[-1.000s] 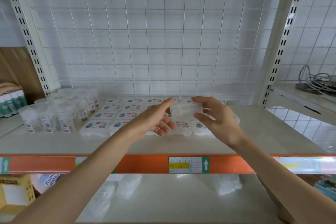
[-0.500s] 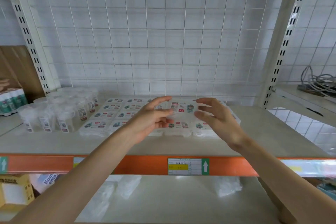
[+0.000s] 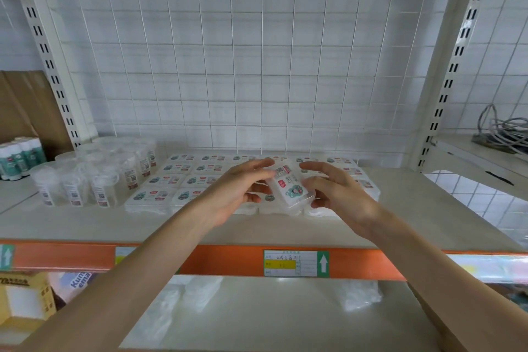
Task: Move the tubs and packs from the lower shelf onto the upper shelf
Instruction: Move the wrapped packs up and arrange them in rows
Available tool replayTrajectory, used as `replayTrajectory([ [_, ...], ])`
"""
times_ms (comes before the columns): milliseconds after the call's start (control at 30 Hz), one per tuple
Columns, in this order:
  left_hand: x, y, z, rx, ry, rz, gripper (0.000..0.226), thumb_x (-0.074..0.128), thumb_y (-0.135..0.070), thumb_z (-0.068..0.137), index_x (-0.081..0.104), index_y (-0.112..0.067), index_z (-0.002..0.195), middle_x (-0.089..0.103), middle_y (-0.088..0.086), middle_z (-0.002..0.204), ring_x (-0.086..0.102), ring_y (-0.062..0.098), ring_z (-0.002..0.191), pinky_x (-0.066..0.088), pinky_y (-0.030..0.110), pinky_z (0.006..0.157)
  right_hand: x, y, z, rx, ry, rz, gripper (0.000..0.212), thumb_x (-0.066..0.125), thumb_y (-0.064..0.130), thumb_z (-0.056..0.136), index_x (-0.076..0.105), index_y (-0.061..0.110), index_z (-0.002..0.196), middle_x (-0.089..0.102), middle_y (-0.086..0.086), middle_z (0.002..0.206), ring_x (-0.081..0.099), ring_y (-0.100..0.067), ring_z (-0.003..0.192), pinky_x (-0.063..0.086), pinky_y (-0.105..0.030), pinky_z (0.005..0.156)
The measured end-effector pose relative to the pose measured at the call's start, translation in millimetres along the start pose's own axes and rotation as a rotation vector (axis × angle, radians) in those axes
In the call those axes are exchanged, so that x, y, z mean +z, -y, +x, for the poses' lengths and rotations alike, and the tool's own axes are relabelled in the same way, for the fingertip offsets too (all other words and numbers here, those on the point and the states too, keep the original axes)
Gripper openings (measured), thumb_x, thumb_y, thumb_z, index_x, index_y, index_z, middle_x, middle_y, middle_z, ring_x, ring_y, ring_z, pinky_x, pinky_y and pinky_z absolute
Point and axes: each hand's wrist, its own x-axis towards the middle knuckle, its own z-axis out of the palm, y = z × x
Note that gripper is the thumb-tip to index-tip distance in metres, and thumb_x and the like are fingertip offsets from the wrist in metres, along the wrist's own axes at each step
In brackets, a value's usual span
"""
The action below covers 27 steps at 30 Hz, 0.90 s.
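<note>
Hanging tilted between both hands, the pack (image 3: 288, 187) is above the front rows of packs (image 3: 183, 180) on the upper shelf (image 3: 428, 208). Its printed face is turned up toward the camera. Its long axis runs from far left to near right, with the barcode end away and the cartoon end nearer the shelf's front edge.

The left hand (image 3: 243, 191) has its grip clamped on the pack's left side, fingers curled against it. The right hand (image 3: 340, 194) closes its grip round the near right end.

The laid packs lie flat in rows from mid-shelf back to the wire grid (image 3: 257, 66). Clear tubs (image 3: 94, 177) stand in a cluster just to their left. Bare shelf runs in front of the rows to the orange rail (image 3: 223, 260) and out to the right as far as the right upright (image 3: 451, 74).

On the lower shelf (image 3: 271, 308), clear packs (image 3: 360, 294) lie at the back, pale and hard to make out. More of them on the left are partly covered by the left forearm. The hands hide the middle packs of the front rows. The print on the price label (image 3: 294, 263) is too small to read. Bottles (image 3: 20, 157) at the far left and cables (image 3: 505, 131) at the far right are cut off by the frame.
</note>
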Motion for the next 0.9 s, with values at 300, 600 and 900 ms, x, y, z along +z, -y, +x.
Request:
replayTrajectory([
  [300, 19.4, 3.5, 1.2, -0.035, 0.028, 0.071, 0.048, 0.069, -0.016, 0.090, 0.050, -0.024, 0.132, 0.074, 0.005, 0.107, 0.071, 0.023, 0.096, 0.052, 0.028, 0.073, 4.4, -9.1, 0.9, 0.002, -0.015, 0.000, 0.050, 0.065, 0.003, 0.086, 0.047, 0.013, 0.132, 0.069, -0.012, 0.111, 0.070, -0.022, 0.091, 0.054, -0.029, 0.074],
  [600, 25.3, 5.9, 9.1, -0.008, 0.024, 0.070, 0.021, 0.062, -0.023, 0.096, 0.069, -0.024, 0.116, 0.067, 0.002, 0.089, 0.058, 0.014, 0.077, 0.047, 0.027, 0.067, -21.5, -11.4, -13.3, -0.400, -0.077, -0.619, 0.058, 0.087, 0.030, 0.069, 0.056, 0.039, 0.118, 0.051, 0.019, 0.126, 0.050, 0.003, 0.116, 0.040, -0.014, 0.094],
  [900, 56.6, 2.5, 14.4, 0.131, -0.044, 0.391, 0.034, 0.055, -0.037, 0.099, 0.056, -0.030, 0.132, 0.063, -0.005, 0.107, 0.058, 0.002, 0.086, 0.046, 0.019, 0.075, -43.8, -23.7, -19.9, -0.485, -0.197, -0.684, 0.051, 0.088, 0.035, 0.067, 0.059, 0.041, 0.109, 0.059, 0.021, 0.114, 0.053, 0.000, 0.109, 0.036, -0.010, 0.094],
])
